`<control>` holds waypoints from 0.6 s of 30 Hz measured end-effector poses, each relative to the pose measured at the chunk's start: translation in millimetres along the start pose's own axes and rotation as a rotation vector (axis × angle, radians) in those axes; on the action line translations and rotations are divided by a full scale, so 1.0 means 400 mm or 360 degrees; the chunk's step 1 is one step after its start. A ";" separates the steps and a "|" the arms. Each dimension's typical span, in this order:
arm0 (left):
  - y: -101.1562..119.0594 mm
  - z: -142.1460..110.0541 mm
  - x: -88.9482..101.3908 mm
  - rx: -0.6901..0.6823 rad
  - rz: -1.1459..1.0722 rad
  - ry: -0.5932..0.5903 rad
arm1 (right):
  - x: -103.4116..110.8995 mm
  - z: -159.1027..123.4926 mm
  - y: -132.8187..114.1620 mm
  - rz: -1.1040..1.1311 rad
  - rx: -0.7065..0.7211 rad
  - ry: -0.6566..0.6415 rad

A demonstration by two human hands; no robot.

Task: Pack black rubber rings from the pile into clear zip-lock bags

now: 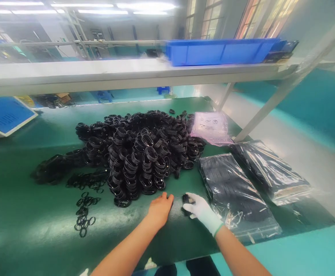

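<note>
Rings in a big black heap (138, 153) fill the middle of the green table (41, 222) on my feed. My gloved right hand (199, 209) grips a short stack of rings (185, 199) just above the tabletop; my bare left hand (160, 211) is half curled beside it, and I can't tell whether it holds anything. I judge most of the work is left, since only that stack is in hand. Printed marks on the pinkish bag (210, 125) are too blurred for me to read.

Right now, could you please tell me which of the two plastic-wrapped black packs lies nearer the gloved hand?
The left pack, just beside the gloved right hand; the other pack lies beyond it, farther right.
</note>
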State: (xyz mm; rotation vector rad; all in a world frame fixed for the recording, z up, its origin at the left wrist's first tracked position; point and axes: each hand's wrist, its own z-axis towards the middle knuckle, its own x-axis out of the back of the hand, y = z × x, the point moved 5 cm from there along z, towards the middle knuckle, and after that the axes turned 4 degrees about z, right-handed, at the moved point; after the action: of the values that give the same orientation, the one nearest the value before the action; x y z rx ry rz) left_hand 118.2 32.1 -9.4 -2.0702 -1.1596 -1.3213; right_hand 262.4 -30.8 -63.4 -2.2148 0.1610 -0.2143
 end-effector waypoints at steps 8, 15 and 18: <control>0.024 -0.009 -0.002 -0.0093 -0.0214 0.0145 | -0.005 0.009 0.019 0.0140 0.0045 0.0059; 0.107 -0.007 -0.057 -0.0337 0.0203 0.0026 | -0.006 0.004 0.001 0.0107 0.0028 0.0021; 0.103 -0.005 -0.057 -0.0353 0.0177 0.0041 | -0.006 0.006 -0.005 0.0087 0.0023 0.0000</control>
State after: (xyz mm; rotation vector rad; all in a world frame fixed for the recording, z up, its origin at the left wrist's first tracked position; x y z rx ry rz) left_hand 146.6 -2.0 -25.4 -2.2289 -0.9076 -1.4742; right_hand 260.8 -27.3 -63.2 -2.1931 0.2188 -0.1847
